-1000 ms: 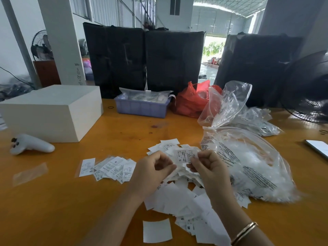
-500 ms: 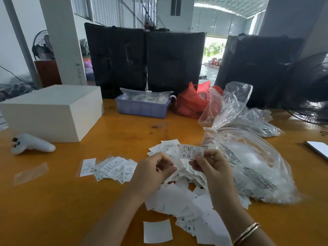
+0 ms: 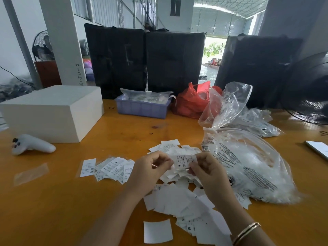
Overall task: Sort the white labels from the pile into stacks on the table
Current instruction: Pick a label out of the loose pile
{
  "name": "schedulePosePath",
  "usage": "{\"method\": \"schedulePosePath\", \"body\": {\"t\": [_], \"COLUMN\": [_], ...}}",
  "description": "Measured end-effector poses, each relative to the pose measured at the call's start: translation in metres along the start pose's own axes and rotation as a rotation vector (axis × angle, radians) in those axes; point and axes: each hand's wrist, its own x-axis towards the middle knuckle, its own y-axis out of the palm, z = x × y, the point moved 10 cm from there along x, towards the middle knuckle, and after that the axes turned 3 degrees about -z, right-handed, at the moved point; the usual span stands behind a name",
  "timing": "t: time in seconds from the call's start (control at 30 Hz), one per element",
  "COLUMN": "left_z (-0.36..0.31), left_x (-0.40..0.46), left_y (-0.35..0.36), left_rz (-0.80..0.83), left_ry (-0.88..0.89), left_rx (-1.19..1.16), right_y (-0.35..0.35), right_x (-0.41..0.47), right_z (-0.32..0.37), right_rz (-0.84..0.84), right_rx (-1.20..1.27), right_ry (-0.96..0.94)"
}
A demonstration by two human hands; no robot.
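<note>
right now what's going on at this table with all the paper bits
A person is sorting small white labels by hand. Both hands, the left hand and the right hand, hold a label marked S between them above the loose pile on the orange table. A fanned row of sorted labels lies to the left. A clear bag of more stock sits to the right. The white box and the controller lie untouched.

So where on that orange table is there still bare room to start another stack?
Bare wood lies between the white game controller and the fanned row of sorted labels, and behind that row toward the lilac plastic bin. It is crowded around both hands, where the loose label pile meets the big clear plastic bag.
</note>
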Motion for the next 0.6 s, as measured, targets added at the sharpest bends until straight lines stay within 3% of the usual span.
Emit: {"method": "schedulePosePath", "body": {"t": [0.23, 0.6], "left_z": [0.006, 0.004], "left_x": [0.000, 0.000], "left_y": [0.002, -0.001], "left_rz": [0.018, 0.000], "left_ry": [-0.039, -0.036], "left_rx": [0.005, 0.013], "right_y": [-0.017, 0.000], "right_x": [0.003, 0.001], "right_z": [-0.006, -0.005], "right_rz": [-0.163, -0.010], "right_rx": [0.272, 0.072], "right_ry": [0.065, 0.009]}}
